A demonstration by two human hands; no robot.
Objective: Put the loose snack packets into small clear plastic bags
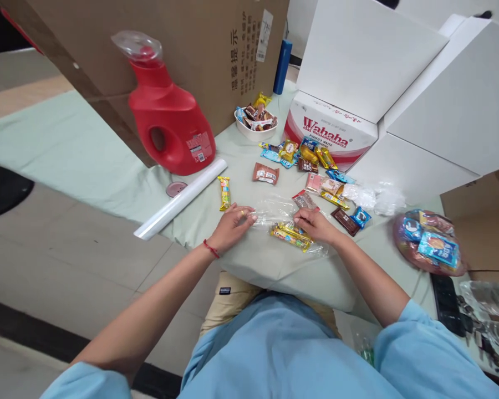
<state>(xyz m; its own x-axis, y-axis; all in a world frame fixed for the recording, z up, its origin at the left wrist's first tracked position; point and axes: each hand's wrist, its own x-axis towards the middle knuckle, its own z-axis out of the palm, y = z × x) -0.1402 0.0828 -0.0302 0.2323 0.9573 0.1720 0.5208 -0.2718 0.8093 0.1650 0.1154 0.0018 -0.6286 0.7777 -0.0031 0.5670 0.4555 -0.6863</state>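
Note:
My left hand (232, 224) pinches the near left edge of a clear plastic bag (274, 211) lying on the pale green cloth (87, 149). At the bag's right end my right hand (314, 224) grips it, fingers curled. Several yellow snack packets (290, 235) lie inside the bag between both hands. A red string is tied round my left wrist. Just beyond the bag lie a yellow candy bar (224, 192) and a brown wrapper (265, 173).
A red detergent jug (168, 119) and a white roll (181, 198) sit at the left. Loose wrapped snacks (316, 166) spread behind the bag, with a white bowl (255, 128) of sweets. Behind are a Wahaha carton (330, 133), white boxes and a brown cardboard box. A filled snack bag (430, 244) lies at the right.

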